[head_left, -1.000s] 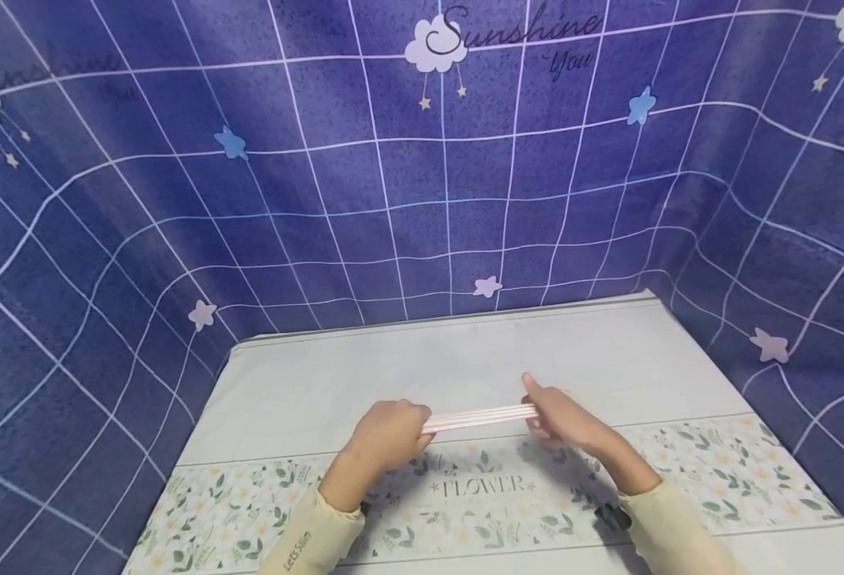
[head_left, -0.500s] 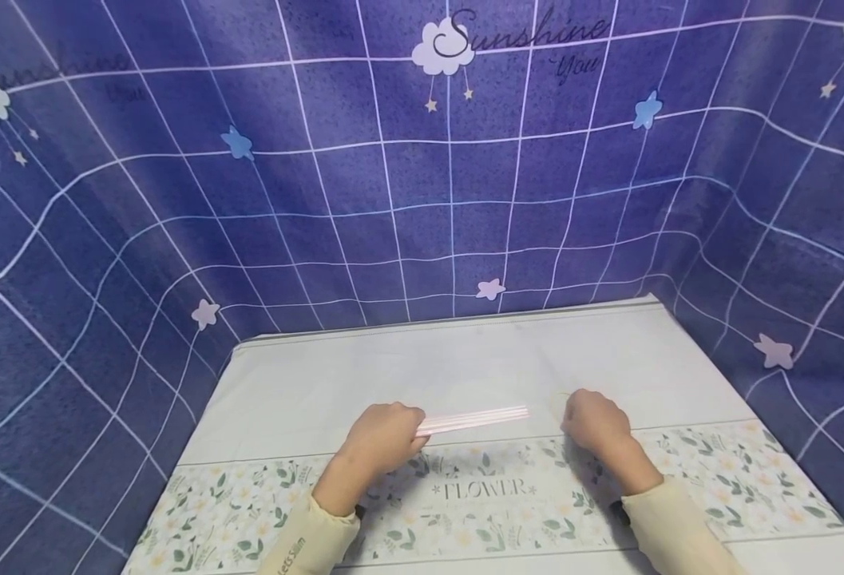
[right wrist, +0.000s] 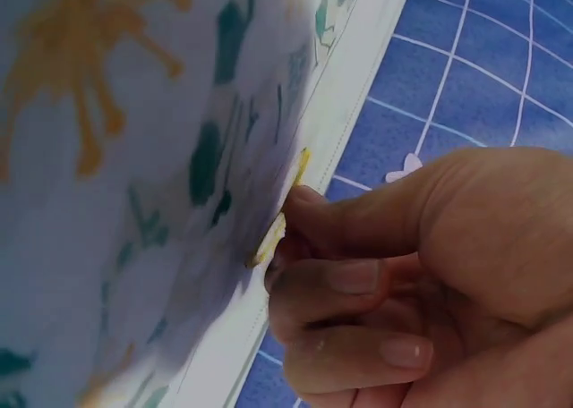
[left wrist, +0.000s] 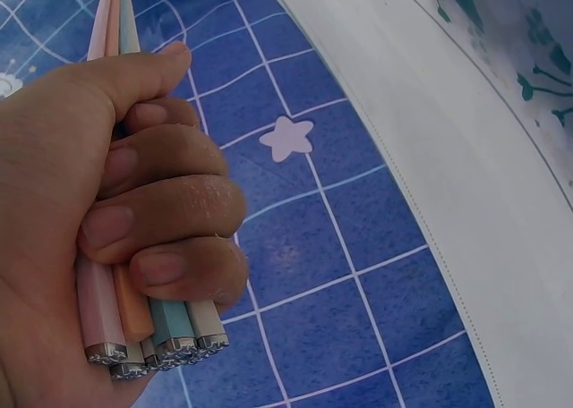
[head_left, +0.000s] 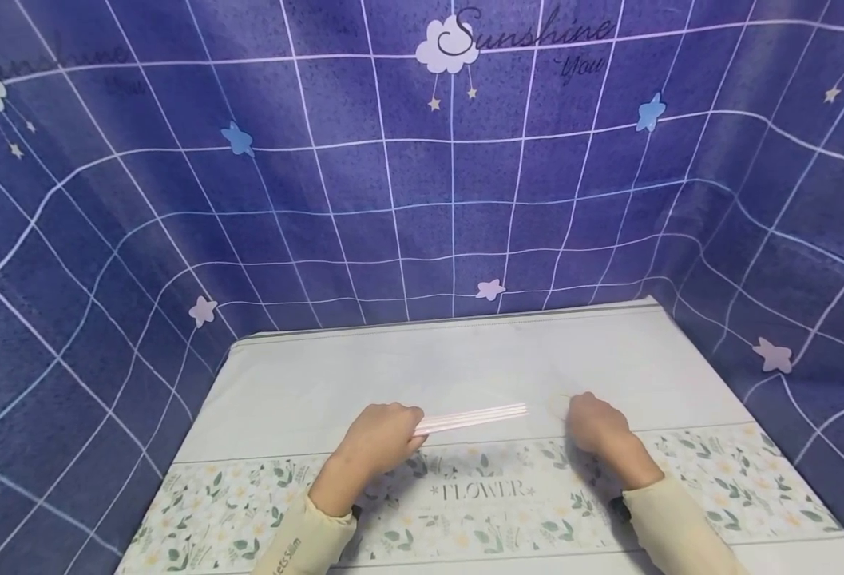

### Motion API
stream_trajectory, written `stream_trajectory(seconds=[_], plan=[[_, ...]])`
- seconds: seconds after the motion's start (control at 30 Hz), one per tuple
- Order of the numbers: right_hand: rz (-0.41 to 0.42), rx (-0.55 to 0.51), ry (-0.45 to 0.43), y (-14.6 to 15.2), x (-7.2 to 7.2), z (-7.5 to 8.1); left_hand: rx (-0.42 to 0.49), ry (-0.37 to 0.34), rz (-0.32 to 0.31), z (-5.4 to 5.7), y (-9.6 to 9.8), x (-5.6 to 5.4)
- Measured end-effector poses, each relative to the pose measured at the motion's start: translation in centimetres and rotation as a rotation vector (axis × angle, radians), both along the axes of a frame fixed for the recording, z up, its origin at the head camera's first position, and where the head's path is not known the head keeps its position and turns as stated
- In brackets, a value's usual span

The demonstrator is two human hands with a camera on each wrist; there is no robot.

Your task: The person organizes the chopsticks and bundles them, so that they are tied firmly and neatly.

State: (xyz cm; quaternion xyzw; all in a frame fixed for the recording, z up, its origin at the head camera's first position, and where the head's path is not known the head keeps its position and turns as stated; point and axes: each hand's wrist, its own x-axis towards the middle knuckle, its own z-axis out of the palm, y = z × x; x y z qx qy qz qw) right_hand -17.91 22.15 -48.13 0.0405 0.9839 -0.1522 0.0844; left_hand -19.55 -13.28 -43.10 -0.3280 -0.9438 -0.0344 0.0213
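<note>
In the head view my left hand (head_left: 378,438) grips a bundle of slim pastel pencils (head_left: 475,417), which points right above the tabletop. The left wrist view shows its curled fingers around pink, orange, teal and pale pencils (left wrist: 172,320); their silvery ends stick out below the little finger. To the right of the bundle and apart from it, my right hand (head_left: 597,427) pinches a thin yellow rubber band (right wrist: 270,240) between thumb and forefinger. Part of the band is hidden by the fingertips, and in the head view it is only a faint loop.
A white tablecloth (head_left: 393,359) with a floral band (head_left: 479,527) lettered "FLOWER" covers the table. Blue gridded curtain (head_left: 364,184) with stars and clouds hangs behind the table and at both sides.
My right hand has left the free end of the pencil bundle and moved right, with the rubber band in its fingers. The left hand still grips the pencils in nearly the same place.
</note>
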Motion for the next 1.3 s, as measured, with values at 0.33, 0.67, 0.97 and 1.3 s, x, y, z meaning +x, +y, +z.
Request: stream_trajectory(seconds=[0.33,0.67,0.97,1.3], plan=[[0.068,0.083,0.031,0.0,0.0,0.8,-0.016,0.016,-0.004,0.1,0.6,0.0],[0.157,0.013,-0.069,0.8,-1.5,1.2,-0.03,-0.027,0.023,-0.2,0.6,-0.2],[0.295,-0.294,-0.038,1.7,-1.1,4.8,-0.036,-0.024,0.014,0.0,1.0,-0.4],[0.379,-0.734,-0.061,0.5,-0.2,7.4,-0.029,-0.022,0.017,0.0,1.3,-0.5]])
